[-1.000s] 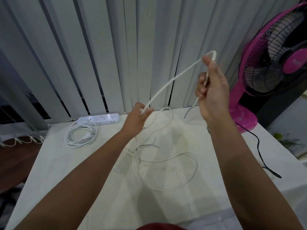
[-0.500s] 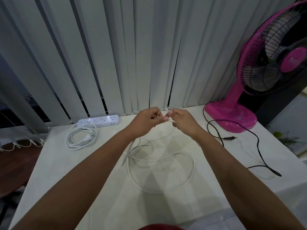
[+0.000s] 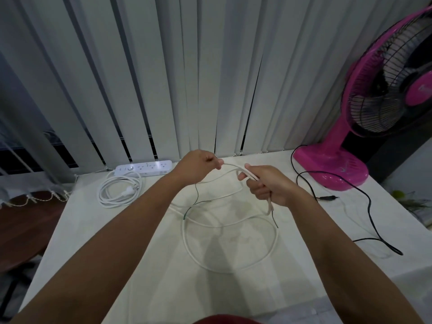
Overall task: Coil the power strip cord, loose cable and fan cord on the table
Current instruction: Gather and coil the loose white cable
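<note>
A loose white cable (image 3: 224,268) lies in a wide loop on the white table (image 3: 131,272), with dark bare wire ends showing. My right hand (image 3: 266,183) grips a doubled stretch of it, one end hanging below the fist. My left hand (image 3: 198,166) pinches the same cable a short way to the left. The white power strip (image 3: 143,168) sits at the back left with its cord (image 3: 119,191) coiled in front of it. The pink fan (image 3: 364,127) stands at the back right, its black cord (image 3: 369,206) sprawled uncoiled over the table.
Vertical grey blinds (image 3: 187,73) hang right behind the table's far edge. A brown wooden surface (image 3: 25,225) lies lower at the left. The fan cord's plug (image 3: 328,198) rests near my right wrist.
My right hand came down from high above the table to meet the left, then the hands drew slightly apart with a short stretch of cable between them.
</note>
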The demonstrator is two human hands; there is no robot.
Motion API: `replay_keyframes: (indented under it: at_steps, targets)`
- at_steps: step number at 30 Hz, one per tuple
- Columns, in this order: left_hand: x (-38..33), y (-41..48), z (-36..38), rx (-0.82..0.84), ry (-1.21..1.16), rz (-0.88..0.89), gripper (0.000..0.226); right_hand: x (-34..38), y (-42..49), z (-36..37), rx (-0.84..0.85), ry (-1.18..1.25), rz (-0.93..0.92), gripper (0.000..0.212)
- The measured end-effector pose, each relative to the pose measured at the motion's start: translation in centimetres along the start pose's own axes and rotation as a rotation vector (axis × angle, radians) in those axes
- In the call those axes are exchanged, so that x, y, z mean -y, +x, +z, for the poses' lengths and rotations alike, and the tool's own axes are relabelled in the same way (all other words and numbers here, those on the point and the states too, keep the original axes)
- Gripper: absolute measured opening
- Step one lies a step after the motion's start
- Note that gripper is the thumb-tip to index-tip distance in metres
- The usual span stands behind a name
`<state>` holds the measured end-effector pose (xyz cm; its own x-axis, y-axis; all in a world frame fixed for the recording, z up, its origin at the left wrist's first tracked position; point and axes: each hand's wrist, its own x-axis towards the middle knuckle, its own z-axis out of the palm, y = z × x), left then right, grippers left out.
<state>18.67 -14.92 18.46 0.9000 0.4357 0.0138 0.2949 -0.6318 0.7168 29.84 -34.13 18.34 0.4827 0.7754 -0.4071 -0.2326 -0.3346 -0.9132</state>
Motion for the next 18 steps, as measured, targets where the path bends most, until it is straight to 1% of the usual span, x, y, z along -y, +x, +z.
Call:
replay_keyframes:
  at_steps: [2,5,7,9,11,13,15,18]
  targets:
    - [0.3,0.1,-0.4,0.046,-0.04,0.012,0.032,0.3,-0.5,0.0,0.086,0.12,0.057,0.037]
    - [0.9,-0.2,-0.3,0.103,-0.148,0.045,0.038,0.7,-1.5,-0.3,0.253,0.299,0.093,0.034]
    - [1.0,-0.4,0.4,0.084,-0.178,0.075,0.045,1.2,-1.9,-0.3,0.354,0.435,0.102,0.032]
    - [0.7,-0.6,1.6,0.048,-0.194,0.106,0.052,1.7,-2.1,-0.2,0.405,0.561,0.082,0.032]
    - [0.6,-1.0,3.5,0.012,-0.258,0.097,0.054,2.2,-2.2,-0.2,0.406,0.675,0.026,0.035]
    - [1.4,-1.7,5.6,-0.03,-0.302,0.068,0.047,2.8,-2.1,-0.5,0.364,0.784,-0.061,0.037]
    - [2.8,-2.7,7.7,-0.053,-0.262,0.022,0.039,3.4,-2.2,-1.2,0.284,0.883,-0.155,0.035]
    - [5.4,-4.2,10.1,0.01,-0.121,-0.036,0.033,4.3,-2.2,-2.9,0.134,0.993,-0.272,0.036]
